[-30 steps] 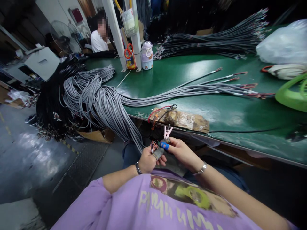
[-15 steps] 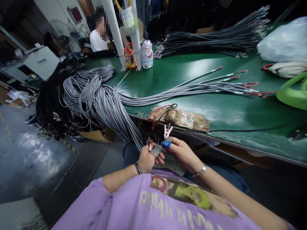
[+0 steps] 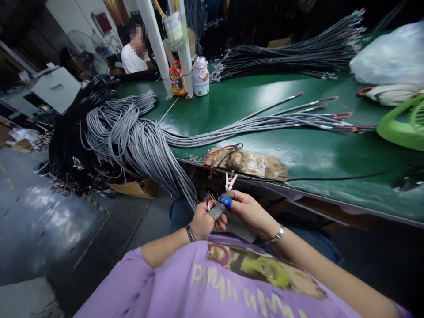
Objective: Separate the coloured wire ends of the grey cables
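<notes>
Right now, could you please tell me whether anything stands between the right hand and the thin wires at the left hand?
Nothing visible does: the right hand is close beside the thin wires at the left hand. The pink clip is just beyond the right hand, not between. Actual contact is too small to tell.

The shirt (image 3: pixel 165 282) is light purple, with a colourful picture (image 3: pixel 270 267) and big pale letters (image 3: pixel 220 285). Its sleeves (image 3: pixel 134 267) are short. The left hand (image 3: pixel 202 221) has a dark wrist band (image 3: pixel 190 233) and a grey thumb cover (image 3: pixel 216 212). The right hand (image 3: pixel 250 213) has a silver wrist band (image 3: pixel 278 233) and a bright blue wrap (image 3: pixel 227 202) on its thumb. The pants (image 3: pixel 179 215) are dark blue.
</notes>
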### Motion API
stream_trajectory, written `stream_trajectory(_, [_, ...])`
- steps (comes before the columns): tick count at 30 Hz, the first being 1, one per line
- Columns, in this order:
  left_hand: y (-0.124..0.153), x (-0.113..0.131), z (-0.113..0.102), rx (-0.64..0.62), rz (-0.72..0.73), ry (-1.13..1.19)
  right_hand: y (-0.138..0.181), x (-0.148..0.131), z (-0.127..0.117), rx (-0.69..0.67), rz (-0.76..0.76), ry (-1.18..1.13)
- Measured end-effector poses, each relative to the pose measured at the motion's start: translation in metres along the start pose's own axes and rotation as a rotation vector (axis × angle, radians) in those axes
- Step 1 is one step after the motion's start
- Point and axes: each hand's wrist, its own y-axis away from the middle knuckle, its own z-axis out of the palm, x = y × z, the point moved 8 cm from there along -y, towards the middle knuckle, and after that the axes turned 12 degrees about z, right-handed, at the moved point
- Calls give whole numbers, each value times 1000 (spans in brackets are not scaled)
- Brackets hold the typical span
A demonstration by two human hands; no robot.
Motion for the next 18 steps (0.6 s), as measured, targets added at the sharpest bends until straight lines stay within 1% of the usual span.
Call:
stream_trajectory(3, [-1, -1, -3, 41, 21, 13, 2, 0, 1, 45, -18, 9])
stream_trajectory(6, [-1, -1, -6, 66, 43, 31, 2, 1, -6, 106, -32, -2])
stream_trajectory(8, [-2, 2, -7, 63, 49, 45, 0, 5, -11, 66, -4, -86])
stream_trajectory(10, [-2, 7, -8, 48, 43, 76, -3, 9, -19, 13, 48, -223])
stream_trajectory(13, [-3, 15, -5, -2, 12, 133, -10, 12, -33, 13, 119, -371])
stream_trajectory(15, [-5, 21, -1, -37, -13, 154, -16, 10, -37, 14, 151, -390])
stream_trajectory(18, [-9, 29, 7, -74, -33, 169, -23, 0, -31, -16, 133, -359])
